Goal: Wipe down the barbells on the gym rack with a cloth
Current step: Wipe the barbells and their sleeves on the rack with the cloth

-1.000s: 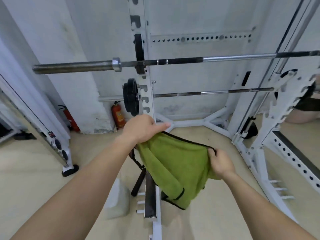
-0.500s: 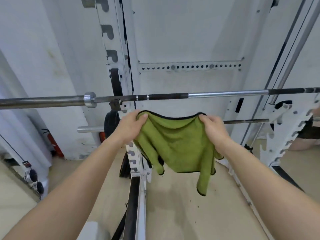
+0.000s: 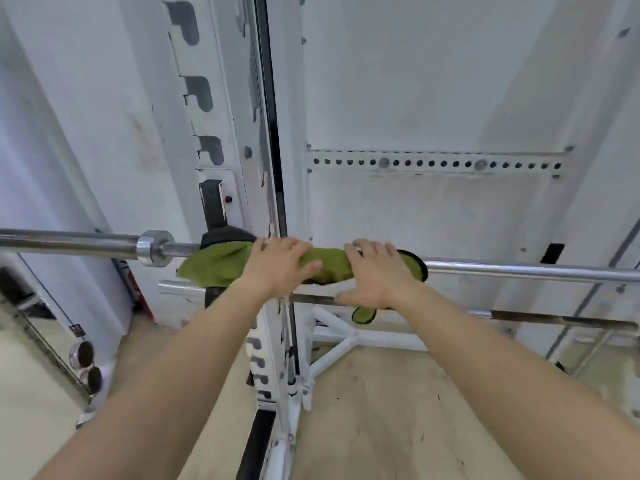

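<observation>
A green cloth with a black hem is draped over the upper barbell, just right of the rack's black hook. My left hand presses the cloth around the bar near the white upright. Beside it on the right, my right hand also wraps the cloth onto the bar. The chrome collar and sleeve stick out to the left. A second, lower barbell runs behind and below my hands, with a corner of cloth hanging over it.
The white rack's slotted post and black guide rail rise straight ahead. A perforated white crossbar is fixed to the back wall. White base struts cross the beige floor below. A cable machine with rollers stands at the left.
Both hands lifted the spread cloth from below the bar and laid it over the upper barbell, wrapping it there. The view came closer to the rack.
</observation>
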`<state>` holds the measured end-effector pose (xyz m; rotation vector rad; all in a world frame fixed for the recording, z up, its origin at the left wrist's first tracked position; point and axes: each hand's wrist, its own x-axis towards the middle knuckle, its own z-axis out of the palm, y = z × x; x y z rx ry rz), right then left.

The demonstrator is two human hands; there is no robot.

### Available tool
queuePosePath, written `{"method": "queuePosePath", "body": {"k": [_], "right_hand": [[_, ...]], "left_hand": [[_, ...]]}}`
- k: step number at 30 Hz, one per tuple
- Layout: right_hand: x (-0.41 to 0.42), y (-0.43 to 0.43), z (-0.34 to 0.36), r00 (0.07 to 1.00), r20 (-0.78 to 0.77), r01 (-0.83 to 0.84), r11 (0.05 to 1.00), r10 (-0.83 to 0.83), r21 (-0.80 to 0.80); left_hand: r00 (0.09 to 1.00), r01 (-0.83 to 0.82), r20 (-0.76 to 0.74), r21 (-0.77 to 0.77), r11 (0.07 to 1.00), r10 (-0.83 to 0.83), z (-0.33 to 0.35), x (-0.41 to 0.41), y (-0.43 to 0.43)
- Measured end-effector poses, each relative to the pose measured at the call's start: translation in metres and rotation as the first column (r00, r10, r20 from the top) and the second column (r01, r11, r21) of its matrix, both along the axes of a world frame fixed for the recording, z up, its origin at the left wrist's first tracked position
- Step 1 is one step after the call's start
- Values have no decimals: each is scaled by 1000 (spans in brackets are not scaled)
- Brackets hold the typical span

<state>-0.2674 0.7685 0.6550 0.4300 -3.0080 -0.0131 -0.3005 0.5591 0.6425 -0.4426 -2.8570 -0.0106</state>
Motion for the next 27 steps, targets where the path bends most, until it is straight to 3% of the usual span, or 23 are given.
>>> {"method": "queuePosePath", "body": {"k": [2, 6, 9, 11, 14, 19, 24, 27], "right_hand": [[-13, -2, -23, 989, -141, -36, 995, 49, 89], [-31, -19, -26, 933, -352, -63, 996, 79, 55], [-39, -23, -26, 915, -366, -161, 985, 172, 61], [-38, -8, -28, 890, -402, -191, 977, 213, 96], [-35, 33, -35, 862, -475, -153, 984, 179, 93], [-31, 83, -37, 905, -425, 0, 998, 27, 63], [-39, 42, -30, 894, -441, -56, 996, 82, 71], [-48, -13, -28, 891, -434, -109, 991, 131, 76]], "left_hand": [[998, -8, -55, -43, 999, 5, -9, -5, -2], [968, -7, -250, 62, 998, 23, -15, -13, 2], [942, -127, -294, 125, 984, 159, -15, -21, 11], [921, -182, -339, 55, 982, 190, -14, -23, 22], [917, -74, -394, -18, 997, 60, -16, -23, 62], [940, -41, -336, 51, 998, 56, -14, -21, 121], [934, 38, -355, 11, 999, -31, -16, -24, 76], [930, 2, -368, 21, 1000, 6, -18, -30, 28]]}}
